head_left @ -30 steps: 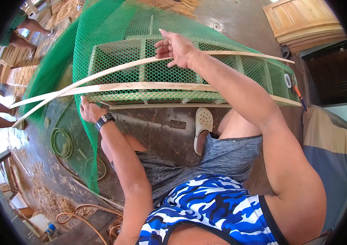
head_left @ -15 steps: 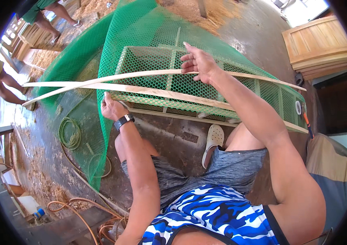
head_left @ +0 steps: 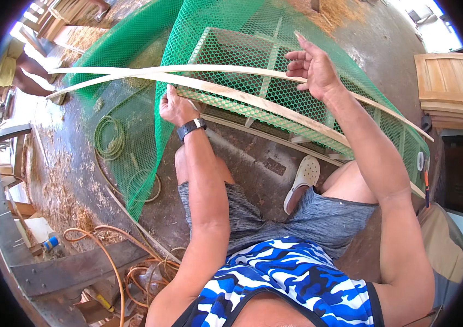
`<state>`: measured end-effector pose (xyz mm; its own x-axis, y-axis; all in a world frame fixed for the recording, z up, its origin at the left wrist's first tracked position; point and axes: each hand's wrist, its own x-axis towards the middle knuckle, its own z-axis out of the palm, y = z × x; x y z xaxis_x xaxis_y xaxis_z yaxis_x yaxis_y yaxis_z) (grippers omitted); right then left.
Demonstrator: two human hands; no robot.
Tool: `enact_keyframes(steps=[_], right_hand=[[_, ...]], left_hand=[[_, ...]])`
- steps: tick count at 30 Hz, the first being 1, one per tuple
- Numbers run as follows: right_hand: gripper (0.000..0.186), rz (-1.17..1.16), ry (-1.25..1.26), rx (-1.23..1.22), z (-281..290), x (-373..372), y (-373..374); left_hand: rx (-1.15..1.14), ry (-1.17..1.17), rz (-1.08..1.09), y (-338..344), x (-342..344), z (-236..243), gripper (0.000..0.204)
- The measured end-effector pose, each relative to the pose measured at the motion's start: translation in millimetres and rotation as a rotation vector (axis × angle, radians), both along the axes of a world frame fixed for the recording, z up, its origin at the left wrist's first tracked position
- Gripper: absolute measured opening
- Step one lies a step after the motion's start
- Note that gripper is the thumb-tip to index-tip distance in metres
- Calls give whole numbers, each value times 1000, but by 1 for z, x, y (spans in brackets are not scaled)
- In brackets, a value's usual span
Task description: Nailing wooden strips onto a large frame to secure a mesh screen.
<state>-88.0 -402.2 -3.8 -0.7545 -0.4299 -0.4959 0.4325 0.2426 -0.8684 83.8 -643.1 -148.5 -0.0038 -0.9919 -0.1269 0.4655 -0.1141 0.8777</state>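
Observation:
Green plastic mesh [head_left: 179, 41] lies draped over a rectangular wooden frame [head_left: 275, 48] with crossbars. Across the mesh run two long, pale wooden strips, a far one [head_left: 209, 68] and a near one [head_left: 253, 98], crossing toward their left ends. My left hand [head_left: 178, 108], with a watch on its wrist, is closed on the mesh at the frame's near left corner, its thumb just under the near strip. Above the far strip, my right hand [head_left: 319, 71] is open with fingers apart and nothing in it. My right forearm hides part of the near strip.
A coil of green line [head_left: 109, 137] lies on the floor at left. Orange hose [head_left: 112, 267] tangles at lower left beside a dark beam [head_left: 84, 267]. Stacked wooden panels [head_left: 448, 82] stand at right. A white tape roll [head_left: 420, 161] sits near an orange-handled tool [head_left: 427, 180]. Another person's legs [head_left: 32, 73] show at left.
The view has shifted, so the frame, mesh and strips sit further right and higher. Both hands keep nearly the same pose over the frame.

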Motion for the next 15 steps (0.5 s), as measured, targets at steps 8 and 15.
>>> enact_keyframes(steps=[8,15], right_hand=[[69,-14,23,-21,0,3,2],[68,-12,34,-39,-2,1,3]], left_hand=[[20,119,-5,4,-2,5,16],[67,99,0,6,-2,9,15]])
